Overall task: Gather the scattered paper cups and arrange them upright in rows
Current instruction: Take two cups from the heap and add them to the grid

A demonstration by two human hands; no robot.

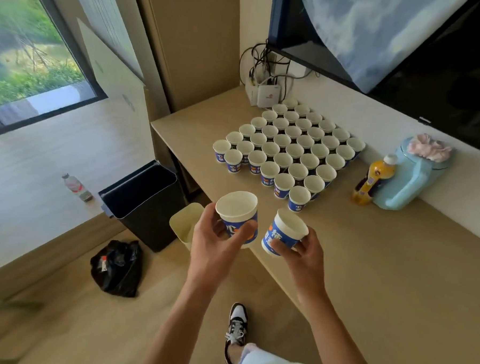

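Above the desk [395, 273] edge, left hand [216, 244] and right hand [304, 252] each grip one paper cup [238, 218] by its sidewall. Cups look light, thin, crushable: hold mid-wall, gently. Upright rows [288, 148] stand just beyond.

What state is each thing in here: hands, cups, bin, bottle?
Left hand: fingers grip a blue-and-white paper cup, upright, empty.
Right hand: fingers grip a second paper cup, tilted, empty.
Rows of paper cups on the beige counter: upright, empty.
Black rectangular bin: open, no lid.
Orange drink bottle: standing, white cap on.
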